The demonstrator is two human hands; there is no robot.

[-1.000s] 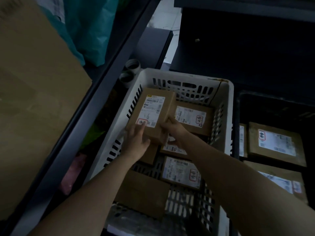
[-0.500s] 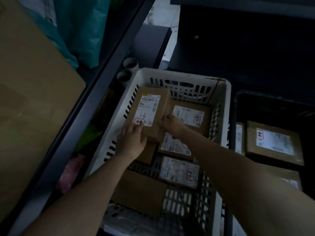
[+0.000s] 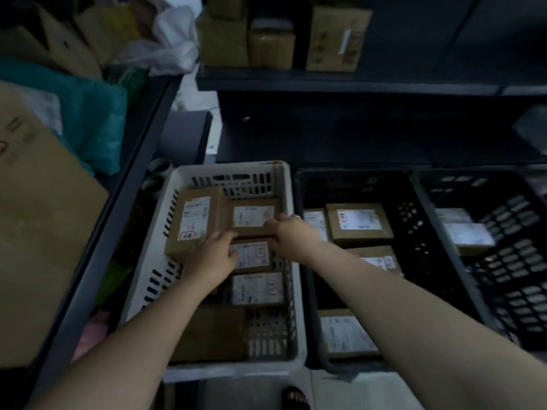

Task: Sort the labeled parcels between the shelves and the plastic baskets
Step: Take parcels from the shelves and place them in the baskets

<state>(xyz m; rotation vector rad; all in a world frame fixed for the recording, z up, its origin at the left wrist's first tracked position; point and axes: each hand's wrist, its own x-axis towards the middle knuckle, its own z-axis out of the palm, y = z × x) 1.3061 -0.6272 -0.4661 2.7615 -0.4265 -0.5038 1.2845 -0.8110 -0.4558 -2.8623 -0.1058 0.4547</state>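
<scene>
A white plastic basket [image 3: 285, 184] holds several brown parcels with white labels. A long parcel [image 3: 192, 221] lies along its left side. To its right, at the back, lies a wider labeled parcel [image 3: 251, 216]. My left hand [image 3: 211, 257] curls its fingers at that parcel's near left corner, beside the long parcel. My right hand [image 3: 288, 233] grips its near right corner. Two more labeled parcels [image 3: 257, 288] lie nearer me, partly under my hands. A black basket [image 3: 352, 177] to the right holds labeled parcels [image 3: 358, 221].
A second black basket [image 3: 473, 184] at far right holds pale parcels [image 3: 467, 238]. A dark shelf [image 3: 325, 82] above carries cardboard boxes [image 3: 337, 37]. On the left, a shelf rail [image 3: 118, 208] fronts a big cardboard box [image 3: 44, 232] and a teal bag [image 3: 88, 119].
The long parcel that both hands held now lies at the basket's left side. Both hands have shifted right onto the wider parcel at the back. The view has lifted, showing the black baskets and the upper shelf.
</scene>
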